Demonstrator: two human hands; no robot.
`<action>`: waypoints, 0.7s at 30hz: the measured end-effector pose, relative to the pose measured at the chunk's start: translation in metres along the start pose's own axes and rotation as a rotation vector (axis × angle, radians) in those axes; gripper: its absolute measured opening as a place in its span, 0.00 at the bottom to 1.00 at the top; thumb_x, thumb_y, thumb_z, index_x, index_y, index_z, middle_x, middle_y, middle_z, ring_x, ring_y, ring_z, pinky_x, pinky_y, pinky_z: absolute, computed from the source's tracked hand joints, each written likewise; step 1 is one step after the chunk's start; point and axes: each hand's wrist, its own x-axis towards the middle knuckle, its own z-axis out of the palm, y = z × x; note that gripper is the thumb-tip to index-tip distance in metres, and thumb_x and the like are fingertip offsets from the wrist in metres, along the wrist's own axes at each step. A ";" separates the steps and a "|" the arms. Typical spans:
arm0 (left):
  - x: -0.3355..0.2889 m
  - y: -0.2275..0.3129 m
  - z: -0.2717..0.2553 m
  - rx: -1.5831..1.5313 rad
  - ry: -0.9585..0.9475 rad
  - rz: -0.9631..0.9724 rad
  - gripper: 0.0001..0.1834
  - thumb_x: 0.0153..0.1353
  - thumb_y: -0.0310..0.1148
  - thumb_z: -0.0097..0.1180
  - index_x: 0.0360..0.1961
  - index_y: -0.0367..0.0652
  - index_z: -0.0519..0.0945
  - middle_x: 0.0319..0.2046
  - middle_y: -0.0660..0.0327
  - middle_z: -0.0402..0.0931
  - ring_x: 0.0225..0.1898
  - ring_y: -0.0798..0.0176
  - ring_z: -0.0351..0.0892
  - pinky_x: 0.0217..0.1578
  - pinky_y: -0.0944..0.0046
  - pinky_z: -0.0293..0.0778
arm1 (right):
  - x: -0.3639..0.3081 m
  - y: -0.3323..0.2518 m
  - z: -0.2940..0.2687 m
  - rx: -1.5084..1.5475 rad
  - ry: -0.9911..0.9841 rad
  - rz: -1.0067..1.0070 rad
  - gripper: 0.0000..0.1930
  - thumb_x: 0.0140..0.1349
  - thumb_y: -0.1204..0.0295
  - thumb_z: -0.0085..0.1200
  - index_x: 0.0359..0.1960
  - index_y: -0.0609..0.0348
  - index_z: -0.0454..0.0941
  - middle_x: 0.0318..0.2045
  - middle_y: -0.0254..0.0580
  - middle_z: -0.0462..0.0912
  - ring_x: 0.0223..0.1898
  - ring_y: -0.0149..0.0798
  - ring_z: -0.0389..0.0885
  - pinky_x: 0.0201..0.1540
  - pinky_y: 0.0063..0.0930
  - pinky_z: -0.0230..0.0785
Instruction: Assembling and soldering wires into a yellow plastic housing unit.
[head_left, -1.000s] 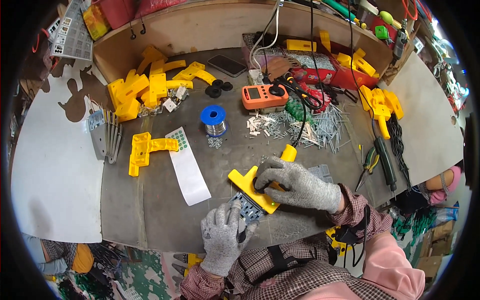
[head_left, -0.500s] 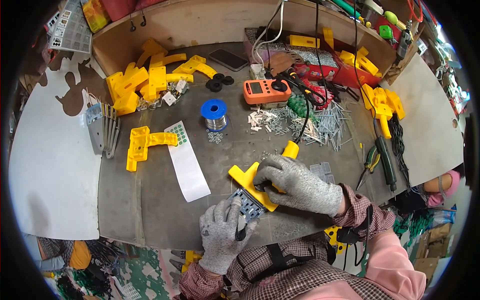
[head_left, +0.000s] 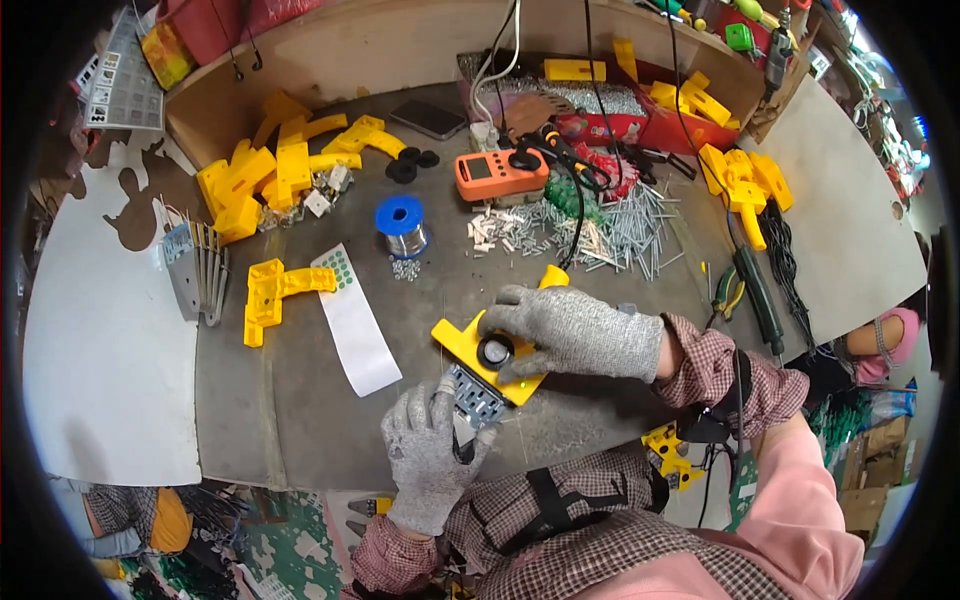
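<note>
Right hand [head_left: 575,332] lay bent over a yellow device [head_left: 468,350], and left hand [head_left: 430,460] pinched a grey plate [head_left: 481,396]

The yellow device was near the front of the bench [head_left: 320,435], with the grey slotted plate against its lower side. The right hand's fingers were curved and spread around a black knob [head_left: 495,351]; how firmly they gripped could not be told. This hand covered much of the body and handle, of which only the far tip showed. The left hand held the plate between fingers and thumb; its underside was hidden, and a small dark piece near the thumb was hard to make out. The right sleeve [head_left: 700,352] covered the lower end of the pliers [head_left: 730,295].

From the handle, a black cable [head_left: 580,212] went backward, passing beside an orange meter [head_left: 500,175] and a pile of screws [head_left: 632,235]. These closed the way behind the device, together with a blue spool [head_left: 402,236] at the back left. On the left side, a yellow housing [head_left: 266,292] overlapped a white paper strip [head_left: 362,345].

Between the strip and the left hand was bare surface, with more in front of the right forearm. The bench's curved front edge passed just beneath the left hand, so room toward the person was narrow.
</note>
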 end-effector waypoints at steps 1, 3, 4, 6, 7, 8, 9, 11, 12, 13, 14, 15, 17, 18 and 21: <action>0.005 0.004 -0.003 0.002 0.000 0.011 0.44 0.56 0.58 0.62 0.64 0.36 0.69 0.58 0.43 0.68 0.61 0.40 0.66 0.63 0.41 0.59 | 0.000 0.003 -0.001 -0.001 0.010 0.005 0.16 0.63 0.67 0.57 0.50 0.62 0.77 0.42 0.48 0.78 0.45 0.51 0.82 0.46 0.42 0.78; 0.019 0.009 -0.009 0.081 -0.104 0.019 0.53 0.56 0.65 0.60 0.67 0.30 0.63 0.65 0.38 0.62 0.69 0.37 0.58 0.70 0.37 0.49 | 0.009 0.007 -0.005 0.005 -0.199 -0.113 0.17 0.63 0.67 0.58 0.52 0.60 0.77 0.44 0.50 0.78 0.45 0.52 0.83 0.46 0.42 0.77; 0.019 0.005 -0.007 0.101 -0.180 0.022 0.59 0.55 0.69 0.57 0.69 0.25 0.58 0.69 0.36 0.56 0.73 0.36 0.52 0.73 0.36 0.41 | 0.014 0.001 -0.011 -0.143 -0.252 -0.199 0.18 0.61 0.68 0.59 0.53 0.55 0.78 0.47 0.50 0.78 0.47 0.52 0.82 0.48 0.42 0.77; 0.019 0.005 -0.007 0.118 -0.186 0.038 0.59 0.55 0.69 0.57 0.69 0.25 0.57 0.69 0.36 0.57 0.72 0.36 0.53 0.73 0.36 0.42 | 0.015 0.013 -0.003 -0.281 -0.188 -0.382 0.18 0.60 0.69 0.59 0.52 0.53 0.79 0.48 0.49 0.77 0.48 0.52 0.82 0.49 0.43 0.78; 0.020 0.006 -0.008 0.128 -0.187 0.046 0.59 0.56 0.68 0.57 0.69 0.25 0.56 0.68 0.36 0.57 0.72 0.37 0.54 0.72 0.36 0.43 | 0.016 0.015 -0.004 -0.426 -0.133 -0.565 0.17 0.59 0.70 0.59 0.51 0.52 0.80 0.49 0.49 0.77 0.48 0.52 0.82 0.50 0.44 0.78; 0.021 0.008 -0.009 0.144 -0.181 0.056 0.60 0.55 0.67 0.59 0.70 0.24 0.54 0.68 0.36 0.57 0.72 0.37 0.54 0.73 0.37 0.43 | 0.013 0.017 -0.008 -0.335 -0.124 -0.585 0.14 0.57 0.72 0.59 0.47 0.54 0.81 0.50 0.50 0.77 0.52 0.51 0.81 0.51 0.44 0.78; 0.022 0.010 -0.010 0.155 -0.165 0.072 0.60 0.55 0.67 0.59 0.70 0.24 0.54 0.68 0.36 0.57 0.72 0.37 0.54 0.73 0.37 0.43 | 0.010 0.017 -0.010 -0.353 -0.106 -0.583 0.14 0.57 0.72 0.59 0.47 0.54 0.81 0.50 0.50 0.77 0.52 0.51 0.81 0.51 0.44 0.78; 0.022 0.013 -0.014 0.129 -0.173 0.063 0.59 0.55 0.65 0.61 0.70 0.24 0.54 0.68 0.36 0.57 0.71 0.37 0.54 0.72 0.37 0.44 | 0.006 0.012 -0.007 -0.325 0.066 -0.557 0.12 0.58 0.73 0.58 0.44 0.56 0.82 0.50 0.53 0.77 0.49 0.53 0.83 0.48 0.44 0.79; 0.020 0.013 -0.015 0.133 -0.188 0.064 0.59 0.54 0.64 0.62 0.70 0.24 0.54 0.68 0.36 0.58 0.71 0.37 0.55 0.72 0.36 0.44 | 0.007 0.003 -0.003 -0.312 0.015 -0.391 0.12 0.57 0.72 0.58 0.43 0.56 0.83 0.43 0.52 0.81 0.43 0.54 0.85 0.44 0.43 0.79; 0.013 0.005 -0.018 0.165 -0.195 0.032 0.60 0.53 0.64 0.62 0.70 0.25 0.55 0.68 0.36 0.57 0.71 0.37 0.55 0.72 0.36 0.45 | 0.028 -0.007 0.007 -0.272 -0.038 -0.265 0.12 0.57 0.71 0.58 0.42 0.56 0.83 0.36 0.50 0.85 0.36 0.54 0.87 0.40 0.43 0.79; 0.017 0.012 -0.014 0.139 -0.181 0.057 0.60 0.53 0.64 0.63 0.70 0.25 0.55 0.68 0.36 0.58 0.71 0.37 0.55 0.72 0.36 0.45 | 0.026 -0.012 -0.006 -0.303 -0.101 -0.091 0.12 0.56 0.68 0.59 0.41 0.57 0.84 0.32 0.49 0.85 0.36 0.53 0.87 0.38 0.42 0.79; 0.015 0.010 -0.013 0.135 -0.186 0.048 0.60 0.53 0.64 0.63 0.70 0.25 0.55 0.68 0.36 0.58 0.71 0.38 0.55 0.72 0.36 0.45 | 0.034 -0.016 -0.011 -0.297 -0.170 0.054 0.13 0.55 0.65 0.60 0.40 0.57 0.84 0.29 0.48 0.85 0.36 0.51 0.87 0.37 0.42 0.78; 0.014 0.010 -0.012 0.161 -0.194 0.050 0.59 0.52 0.65 0.64 0.70 0.28 0.57 0.67 0.37 0.59 0.72 0.37 0.54 0.72 0.34 0.42 | 0.043 -0.003 -0.031 -0.404 -0.129 0.041 0.14 0.54 0.63 0.60 0.39 0.58 0.85 0.28 0.48 0.84 0.35 0.50 0.87 0.36 0.42 0.78; 0.013 0.008 -0.010 0.101 -0.137 0.050 0.57 0.52 0.64 0.64 0.70 0.31 0.57 0.67 0.38 0.59 0.71 0.37 0.55 0.71 0.33 0.43 | 0.046 0.011 -0.043 -0.506 -0.123 0.032 0.16 0.53 0.61 0.61 0.39 0.59 0.85 0.27 0.48 0.84 0.35 0.49 0.88 0.34 0.42 0.78; 0.049 0.020 -0.022 -0.192 0.051 0.047 0.47 0.56 0.57 0.64 0.69 0.38 0.62 0.62 0.42 0.66 0.65 0.39 0.64 0.67 0.37 0.54 | 0.083 0.063 -0.086 -0.742 0.490 0.099 0.13 0.53 0.65 0.61 0.39 0.54 0.82 0.41 0.47 0.83 0.47 0.52 0.82 0.47 0.45 0.76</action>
